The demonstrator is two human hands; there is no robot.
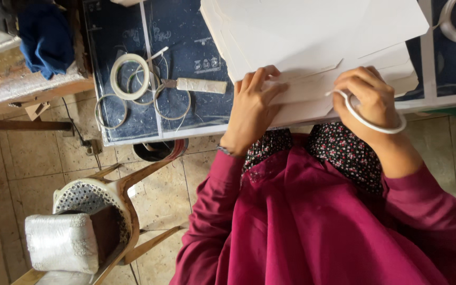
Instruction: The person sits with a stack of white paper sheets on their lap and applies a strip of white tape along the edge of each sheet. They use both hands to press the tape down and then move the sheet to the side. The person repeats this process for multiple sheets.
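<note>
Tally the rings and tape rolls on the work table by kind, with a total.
White tape roll with thick rim: 1
Thin empty rings lying flat beside it: 3
White ring worn round the right hand: 1
White ring at the table's far right corner, partly cut off: 1
Total: 6

We are viewing a person who is wearing a magenta long-sleeved garment, its sleeves ending near the wrists. A dark floral-print fabric is showing at centre frame. A thin dark band is circling the left wrist point(222, 151).
</note>
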